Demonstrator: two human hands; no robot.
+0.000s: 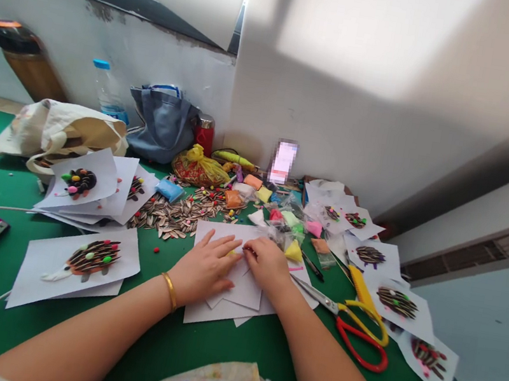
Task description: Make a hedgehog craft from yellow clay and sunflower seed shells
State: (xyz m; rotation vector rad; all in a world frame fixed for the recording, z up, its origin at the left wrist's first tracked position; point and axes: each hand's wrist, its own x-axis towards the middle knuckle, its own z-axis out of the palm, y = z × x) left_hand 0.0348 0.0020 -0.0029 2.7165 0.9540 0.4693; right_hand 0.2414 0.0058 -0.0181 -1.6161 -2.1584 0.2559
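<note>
Paper in loose white rectangular sheets [245, 292] lies, in the head view, on the green tabletop [191, 345] in front of the person, beneath both hands. The left hand [206, 270] rests on it palm down, fingers spread apart, a gold bangle [169, 292] at its wrist; a small yellow patch [232, 253] shows by its fingertips (clay, by the look of it). The right hand [267, 263] has thumb and fingertips drawn together at the paper; whether they pinch anything I cannot tell.

The sheets overlap askew, so lifting the left palm could let the top one slide under the right fingertips. Steel scissors with red and yellow handles [362, 346] point their blades at the right wrist; a backward sweep of that forearm might catch the tips. Beyond the left hand, a loose heap of striped seeds [170, 219] could scatter if the arm reached across carelessly. The white card with a seed-covered animal [430, 360] sits near the table's right edge, where an elbow's nudge could drop it.
</note>
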